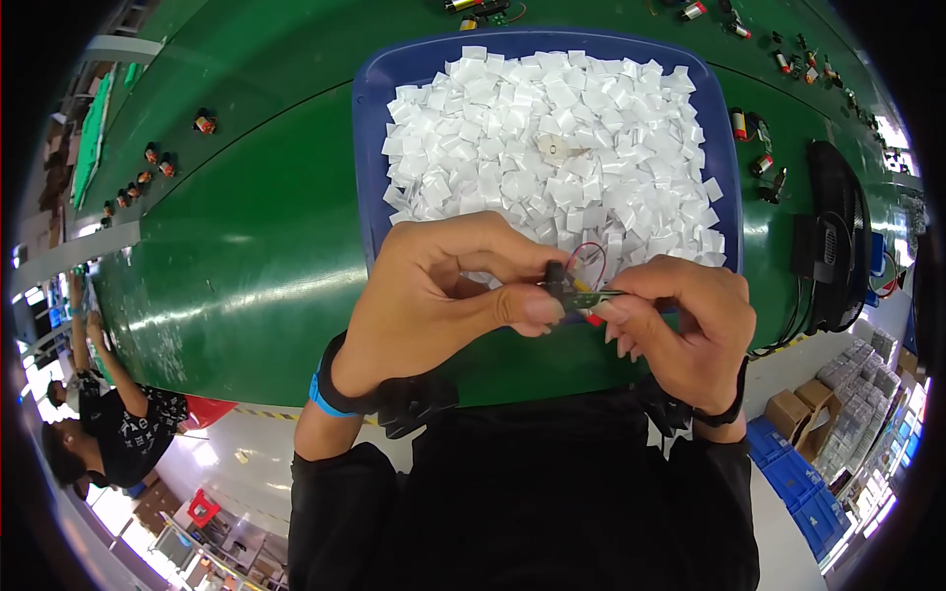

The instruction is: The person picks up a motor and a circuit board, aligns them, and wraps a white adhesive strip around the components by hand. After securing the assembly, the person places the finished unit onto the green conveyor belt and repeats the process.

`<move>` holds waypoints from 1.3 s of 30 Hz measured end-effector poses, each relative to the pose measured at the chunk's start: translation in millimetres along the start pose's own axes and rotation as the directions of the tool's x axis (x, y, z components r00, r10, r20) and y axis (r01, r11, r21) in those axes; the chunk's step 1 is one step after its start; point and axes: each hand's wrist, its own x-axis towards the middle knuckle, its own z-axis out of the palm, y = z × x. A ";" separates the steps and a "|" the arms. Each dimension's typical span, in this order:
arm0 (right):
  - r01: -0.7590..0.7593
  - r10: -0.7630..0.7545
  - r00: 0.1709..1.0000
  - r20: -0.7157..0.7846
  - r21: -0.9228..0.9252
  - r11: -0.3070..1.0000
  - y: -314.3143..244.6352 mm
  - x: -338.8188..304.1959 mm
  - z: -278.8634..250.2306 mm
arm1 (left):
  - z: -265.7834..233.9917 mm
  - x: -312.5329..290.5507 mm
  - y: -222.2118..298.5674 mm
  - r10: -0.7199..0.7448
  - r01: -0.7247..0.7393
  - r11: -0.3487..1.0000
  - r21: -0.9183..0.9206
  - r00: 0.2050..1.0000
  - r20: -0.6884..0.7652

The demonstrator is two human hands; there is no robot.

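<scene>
Close in front of me, both hands hold a small circuit board assembly (583, 298) with a black part, a green board edge and a thin looped red wire. My left hand (443, 281) pinches its black part between thumb and fingers. At the other end, the thumb and fingers of my right hand (690, 320) are closed on the edge of the board. My fingers hide part of the assembly. Just beyond my hands lies a dark blue tray (367, 163) filled with white square pieces (532, 103). A beige pointed piece (560, 148) rests on top of them.
The green table (217, 256) runs to both sides. Small battery assemblies (764, 164) lie right of the tray, others (168, 167) at far left. A black curved object (838, 236) with cables stands at the right edge. Another person (128, 424) works at lower left.
</scene>
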 end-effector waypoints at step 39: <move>0.464 -0.453 0.880 0.141 -0.448 0.764 11.5 1.4 -10.2 | 5.7 5.3 11.5 -0.291 0.292 0.956 -0.008 0.954 0.065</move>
